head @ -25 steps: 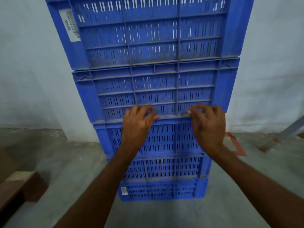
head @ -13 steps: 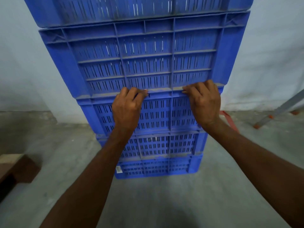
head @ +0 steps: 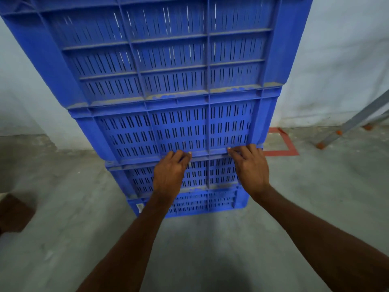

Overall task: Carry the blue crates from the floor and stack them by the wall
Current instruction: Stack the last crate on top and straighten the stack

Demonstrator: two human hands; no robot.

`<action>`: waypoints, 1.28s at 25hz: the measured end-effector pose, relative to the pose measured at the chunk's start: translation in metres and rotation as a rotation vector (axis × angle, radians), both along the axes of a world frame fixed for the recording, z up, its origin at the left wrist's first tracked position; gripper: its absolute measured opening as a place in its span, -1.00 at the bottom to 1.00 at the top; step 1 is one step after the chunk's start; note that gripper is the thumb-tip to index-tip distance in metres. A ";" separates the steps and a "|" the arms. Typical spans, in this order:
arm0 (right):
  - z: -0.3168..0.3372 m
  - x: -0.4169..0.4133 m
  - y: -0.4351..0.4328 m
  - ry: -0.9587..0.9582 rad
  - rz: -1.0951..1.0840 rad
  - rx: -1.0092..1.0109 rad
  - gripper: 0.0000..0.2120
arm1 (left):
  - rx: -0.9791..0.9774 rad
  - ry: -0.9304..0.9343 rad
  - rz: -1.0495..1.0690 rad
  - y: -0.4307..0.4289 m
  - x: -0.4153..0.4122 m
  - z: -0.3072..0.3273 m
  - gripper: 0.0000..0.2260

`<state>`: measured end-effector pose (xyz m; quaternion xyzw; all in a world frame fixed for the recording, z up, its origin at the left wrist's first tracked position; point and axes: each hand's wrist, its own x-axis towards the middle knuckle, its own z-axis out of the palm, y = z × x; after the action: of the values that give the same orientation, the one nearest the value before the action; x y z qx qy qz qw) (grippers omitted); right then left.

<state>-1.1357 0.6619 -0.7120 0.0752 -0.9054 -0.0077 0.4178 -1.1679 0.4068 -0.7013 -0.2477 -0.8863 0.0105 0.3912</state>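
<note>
The greatest risk is judged to be a toppling of the whole stack of blue crates (head: 179, 123), which is seen rising out of the top of the frame in front of the white wall (head: 336, 60); a push or pull applied at the low seam where the hands are placed could rock the tall column, since much of its height lies above that seam. A smaller risk is judged to be a skewed joint: the crates are not seen perfectly flush with one another, each lower one appearing set back from the one above, though the wide lens may account for some of this, and a crate seated off its rim could slip. The least risk is a pinched fingertip, should the seam close under load. Relative to the stack, the left hand (head: 169, 175) is laid on its front face left of centre, and the right hand (head: 250, 169) right of centre, both at the ledge between the third crate from the floor (head: 172, 131) and the second crate from the floor (head: 214, 175). The fingers of each hand are curled and pressed together, tips hooked at that ledge; whether anything is truly gripped cannot be told. The stack stands on the concrete floor (head: 84, 228), beside a red floor marking (head: 282, 152) to its right.
</note>
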 end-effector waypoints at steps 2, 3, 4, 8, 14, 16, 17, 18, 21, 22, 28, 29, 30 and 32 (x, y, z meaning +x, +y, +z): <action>-0.002 0.000 -0.001 0.067 0.001 0.019 -0.59 | 0.000 0.056 -0.022 -0.001 0.000 -0.003 -0.51; -0.001 -0.002 0.000 0.101 -0.001 0.034 -0.63 | 0.005 0.073 -0.032 -0.001 -0.002 -0.004 -0.52; 0.002 -0.004 0.002 0.118 0.003 0.042 -0.67 | 0.007 0.077 -0.035 0.000 -0.003 -0.004 -0.53; 0.013 0.004 0.007 0.066 0.070 0.020 -0.82 | -0.012 0.042 -0.021 -0.002 -0.001 -0.002 -0.55; 0.009 0.018 0.032 -0.143 -0.136 -0.776 -0.66 | 0.148 -0.141 -0.054 0.021 0.006 0.028 -0.71; 0.005 0.014 0.038 -0.162 -0.112 -0.854 -0.60 | 0.262 -0.299 -0.051 0.042 0.009 0.043 -0.66; 0.003 0.013 0.039 -0.164 -0.112 -0.892 -0.55 | 0.311 -0.365 -0.062 0.051 0.009 0.046 -0.65; 0.002 0.011 0.041 -0.168 -0.109 -0.927 -0.49 | 0.360 -0.413 -0.071 0.058 0.009 0.047 -0.64; 0.003 0.007 0.044 -0.214 -0.068 -0.922 -0.48 | 0.452 -0.447 -0.046 0.066 0.008 0.049 -0.70; 0.003 0.006 0.045 -0.222 -0.062 -0.897 -0.51 | 0.432 -0.417 -0.035 0.067 0.007 0.048 -0.73; 0.001 0.008 0.044 -0.163 -0.030 -0.850 -0.58 | 0.318 -0.337 -0.009 0.073 0.008 0.044 -0.78; 0.002 0.008 0.045 -0.168 -0.023 -0.841 -0.58 | 0.315 -0.341 -0.015 0.073 0.008 0.044 -0.78; 0.004 0.008 0.047 -0.179 -0.022 -0.841 -0.58 | 0.314 -0.351 -0.018 0.072 0.008 0.045 -0.78; 0.008 0.008 0.048 -0.208 -0.041 -0.856 -0.56 | 0.294 -0.380 -0.007 0.068 0.009 0.049 -0.77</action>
<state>-1.1277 0.7098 -0.7045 -0.1221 -0.8655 0.3677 0.3175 -1.1590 0.4753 -0.6522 -0.1887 -0.9351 -0.1670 0.2492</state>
